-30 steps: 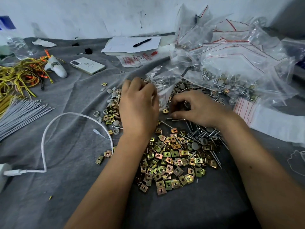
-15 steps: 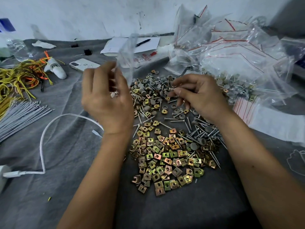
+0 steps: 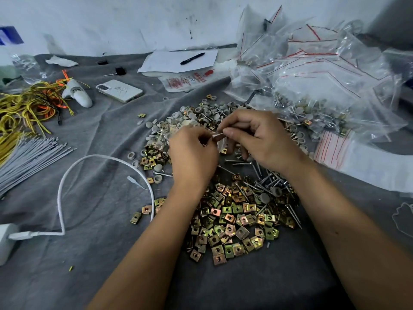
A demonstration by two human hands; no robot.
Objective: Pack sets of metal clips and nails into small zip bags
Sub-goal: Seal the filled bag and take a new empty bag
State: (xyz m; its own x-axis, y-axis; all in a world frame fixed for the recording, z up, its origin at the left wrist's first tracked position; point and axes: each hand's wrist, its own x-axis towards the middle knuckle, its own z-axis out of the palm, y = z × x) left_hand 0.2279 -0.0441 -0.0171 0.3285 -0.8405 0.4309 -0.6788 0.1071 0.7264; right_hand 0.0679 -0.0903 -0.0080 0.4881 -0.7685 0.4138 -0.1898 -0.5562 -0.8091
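Observation:
A heap of gold-coloured square metal clips [image 3: 232, 220] lies on the grey cloth in front of me. Loose nails [image 3: 268, 182] are piled to its right, and grey round caps [image 3: 201, 113] are spread behind it. My left hand [image 3: 192, 157] and my right hand [image 3: 261, 139] meet above the pile. A small clear zip bag [image 3: 221, 141] sits between them, gripped by my left fingers. My right thumb and forefinger pinch a nail [image 3: 217, 134] at the bag's mouth.
Filled zip bags [image 3: 312, 86] are heaped at the back right, with a stack of red-striped flat zip bags [image 3: 333, 148] beside my right wrist. On the left are a white cable [image 3: 67, 175], grey ties [image 3: 26, 155], yellow wires [image 3: 22, 108] and a phone [image 3: 119, 90].
My left hand, which had lifted the bag up to the left, came back down to the middle. My right hand took up a nail and brought it to the bag.

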